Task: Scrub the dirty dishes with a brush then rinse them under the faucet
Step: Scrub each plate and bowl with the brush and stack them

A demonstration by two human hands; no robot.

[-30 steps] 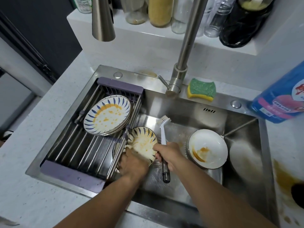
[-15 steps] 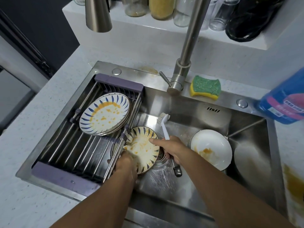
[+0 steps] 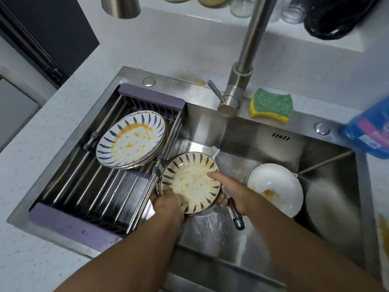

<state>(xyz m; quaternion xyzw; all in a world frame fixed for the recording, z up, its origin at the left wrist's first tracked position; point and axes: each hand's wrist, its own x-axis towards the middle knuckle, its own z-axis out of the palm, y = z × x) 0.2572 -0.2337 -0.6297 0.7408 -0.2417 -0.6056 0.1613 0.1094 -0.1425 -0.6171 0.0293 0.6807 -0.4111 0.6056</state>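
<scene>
A blue-striped plate smeared with yellow sauce is held in the steel sink. My left hand grips its near-left rim. My right hand holds a white dish brush by its handle, with the forefinger stretched onto the plate's right rim. The bristles stick out behind the plate's far edge. The brush's dark handle end points toward me. A second stack of striped, sauce-stained plates lies on the drying rack. A white bowl with sauce sits to the right. The faucet rises behind.
A green-and-yellow sponge lies on the sink's back ledge. A blue detergent bottle stands at the right edge. Jars and glasses line the shelf behind the faucet. Yellow sauce stains the counter at the far right.
The plate has been lifted and tilted more toward me, away from the rack's edge. My right hand with the brush has shifted onto the plate's right rim, and the brush head is now behind the plate.
</scene>
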